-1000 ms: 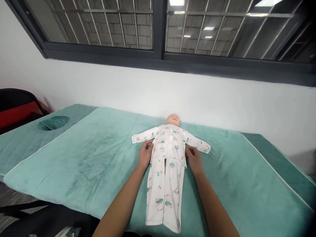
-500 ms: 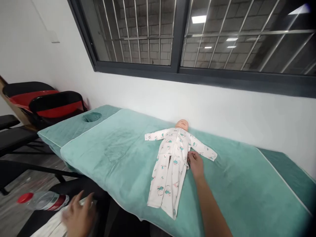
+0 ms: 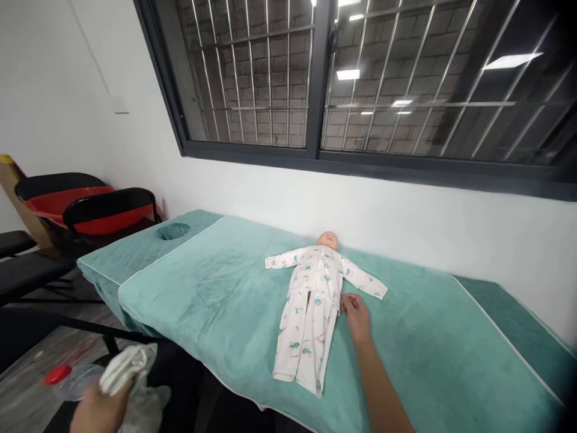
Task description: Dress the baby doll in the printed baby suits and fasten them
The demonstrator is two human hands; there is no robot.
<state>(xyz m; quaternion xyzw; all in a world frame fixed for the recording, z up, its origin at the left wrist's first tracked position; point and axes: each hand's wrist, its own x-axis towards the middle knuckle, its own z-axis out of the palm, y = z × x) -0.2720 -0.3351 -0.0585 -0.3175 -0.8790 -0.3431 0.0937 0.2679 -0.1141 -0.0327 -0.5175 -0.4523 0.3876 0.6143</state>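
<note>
A baby doll [image 3: 327, 240] lies on its back on the green-covered massage table. It wears white pyjamas [image 3: 311, 313] with small teal and pink prints, both sleeves spread outward. My right hand [image 3: 356, 311] rests beside the doll's hip at the edge of the pyjama top. Its fingers are curled together, and what they may pinch is hidden. At the lower left, my left hand [image 3: 101, 409] is blurred and closed around a bunched white cloth [image 3: 128, 365]. A paler, partly see-through piece hangs below it. Behind that hand is a clear bottle with a red cap [image 3: 58, 374].
The massage table [image 3: 216, 288] has a face hole [image 3: 173, 231] at its left end and stands against the white wall. A barred window [image 3: 311, 90] is above. Black folding chairs [image 3: 110, 210] with red backs stand at the left; a dark seat is below the bottle.
My left hand has closed on the white cloth and lifted it, moving left in front of the bottle. My right hand has shifted slightly away from the doll's side. The view has tilted up.
</note>
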